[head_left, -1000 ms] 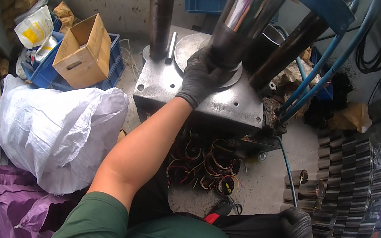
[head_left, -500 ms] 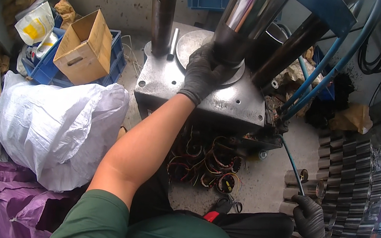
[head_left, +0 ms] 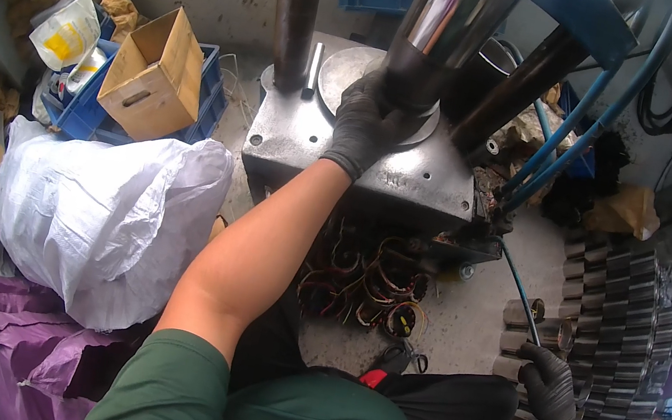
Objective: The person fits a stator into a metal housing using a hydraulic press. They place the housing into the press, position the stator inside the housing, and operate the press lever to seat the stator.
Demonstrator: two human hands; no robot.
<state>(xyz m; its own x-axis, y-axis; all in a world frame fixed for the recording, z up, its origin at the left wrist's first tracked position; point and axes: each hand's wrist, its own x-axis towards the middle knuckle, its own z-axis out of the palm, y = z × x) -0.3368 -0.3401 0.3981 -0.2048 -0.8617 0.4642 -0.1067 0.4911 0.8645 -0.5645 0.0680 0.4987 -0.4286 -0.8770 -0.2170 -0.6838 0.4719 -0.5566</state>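
Grip of black-gloved left hand [head_left: 359,130] against dark lower end of shiny metal cylinder [head_left: 450,30], over round grey metal plate [head_left: 344,72]; can't tell if clamped. Black-gloved right grip [head_left: 548,390] closed on near end of thin bluish metal lever [head_left: 522,292].

White sack [head_left: 102,217] L, nr purple sack [head_left: 18,327]; open wooden box [head_left: 147,97] over blue crate [head_left: 212,98]; brn bag [head_left: 624,211] R.
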